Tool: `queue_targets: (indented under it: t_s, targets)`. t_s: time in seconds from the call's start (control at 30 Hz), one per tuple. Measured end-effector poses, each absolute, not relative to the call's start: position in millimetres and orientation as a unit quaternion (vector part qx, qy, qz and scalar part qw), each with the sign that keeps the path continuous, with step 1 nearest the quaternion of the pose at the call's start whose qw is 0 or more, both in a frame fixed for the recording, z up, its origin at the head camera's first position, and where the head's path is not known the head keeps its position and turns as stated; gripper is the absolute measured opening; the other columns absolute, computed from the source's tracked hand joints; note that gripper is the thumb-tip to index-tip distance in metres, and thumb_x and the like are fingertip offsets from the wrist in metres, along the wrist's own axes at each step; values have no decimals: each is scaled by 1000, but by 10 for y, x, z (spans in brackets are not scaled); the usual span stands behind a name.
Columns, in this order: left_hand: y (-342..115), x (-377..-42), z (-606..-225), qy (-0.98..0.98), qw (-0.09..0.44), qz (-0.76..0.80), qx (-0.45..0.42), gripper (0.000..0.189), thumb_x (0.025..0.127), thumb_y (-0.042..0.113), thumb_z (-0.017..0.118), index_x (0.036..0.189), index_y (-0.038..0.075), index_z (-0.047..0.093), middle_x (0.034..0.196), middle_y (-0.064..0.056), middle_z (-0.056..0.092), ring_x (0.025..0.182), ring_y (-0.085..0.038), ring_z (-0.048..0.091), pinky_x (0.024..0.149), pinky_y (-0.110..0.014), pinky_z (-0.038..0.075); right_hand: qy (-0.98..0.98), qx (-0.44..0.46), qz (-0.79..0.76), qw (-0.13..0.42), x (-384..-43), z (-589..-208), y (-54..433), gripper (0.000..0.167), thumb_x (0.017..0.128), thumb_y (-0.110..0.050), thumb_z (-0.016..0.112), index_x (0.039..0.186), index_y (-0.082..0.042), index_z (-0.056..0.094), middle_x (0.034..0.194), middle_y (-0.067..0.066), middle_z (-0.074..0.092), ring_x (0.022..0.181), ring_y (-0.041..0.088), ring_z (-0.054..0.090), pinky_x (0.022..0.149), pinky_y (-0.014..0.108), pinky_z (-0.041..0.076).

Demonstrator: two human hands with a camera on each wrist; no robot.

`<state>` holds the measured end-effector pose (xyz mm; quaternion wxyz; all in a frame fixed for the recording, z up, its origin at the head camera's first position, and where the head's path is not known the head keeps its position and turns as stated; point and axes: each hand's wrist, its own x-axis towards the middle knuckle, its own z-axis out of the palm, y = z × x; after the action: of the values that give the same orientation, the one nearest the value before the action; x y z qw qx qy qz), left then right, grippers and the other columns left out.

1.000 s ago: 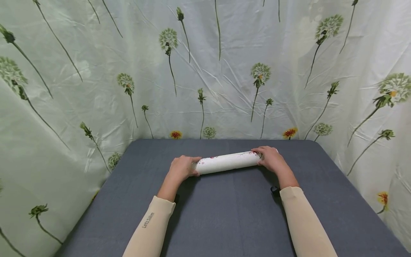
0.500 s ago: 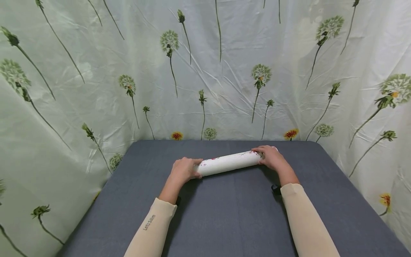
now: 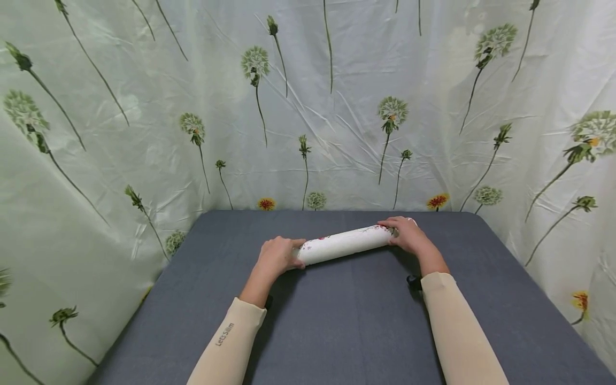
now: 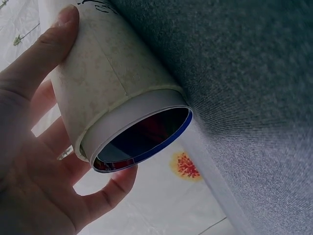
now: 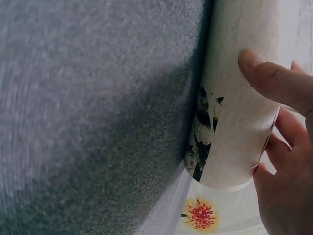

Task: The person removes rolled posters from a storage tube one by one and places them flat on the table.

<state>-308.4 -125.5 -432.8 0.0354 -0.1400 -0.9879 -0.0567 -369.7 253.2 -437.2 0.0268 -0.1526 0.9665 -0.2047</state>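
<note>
A long white tube (image 3: 346, 245) with pink floral print lies across the far part of the grey table, its right end farther back. My left hand (image 3: 279, 253) grips its left end, thumb on the near side and fingers on the far side. In the left wrist view that end of the tube (image 4: 117, 73) shows an opening with a narrower inner sleeve, its inside shiny and dark blue. My right hand (image 3: 406, 235) holds the other end the same way. Dark printed marks show on the tube (image 5: 234, 122) in the right wrist view.
The dark grey table (image 3: 332, 321) stretches from the forearms to a back edge just behind the tube. A pale curtain (image 3: 337, 133) with dandelion print hangs behind the table and at both sides. Black wrist straps (image 3: 414, 283) show beneath the sleeves.
The tube has turned slightly: its left end, with my left hand, came a little nearer and to the right, while its right end shifted slightly farther back. Both hands kept their hold.
</note>
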Motion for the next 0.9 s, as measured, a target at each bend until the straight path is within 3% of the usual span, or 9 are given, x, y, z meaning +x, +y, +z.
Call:
queue_targets:
  t_s: [0.33, 0.73, 0.9]
  targets:
    - [-1248, -3084, -4332, -986, 50, -64, -145, 70, 77, 45, 95, 142, 34, 70, 127, -11, 78, 107, -34, 73, 85, -53, 58, 963, -170, -209, 24, -3754, -4396, 2564, 62, 97, -4, 73, 156, -8, 54, 163, 32, 40, 152, 60, 25, 120, 74, 27]
    - [-1255, -3086, -4330, -987, 40, -64, -145, 72, 78, 47, 94, 143, 34, 69, 129, -11, 77, 109, -35, 73, 85, -53, 59, 965, -197, -174, -17, -3746, -4455, 2563, 61, 93, -4, 76, 151, -4, 58, 157, 33, 48, 149, 55, 37, 123, 74, 20]
    - [-1259, -3084, -4327, -987, 37, -67, -145, 72, 77, 46, 94, 144, 34, 69, 128, -12, 77, 109, -35, 73, 86, -53, 59, 965, -199, -170, -30, -3725, -4441, 2526, 69, 90, -8, 80, 154, -5, 54, 159, 31, 47, 152, 56, 34, 122, 76, 19]
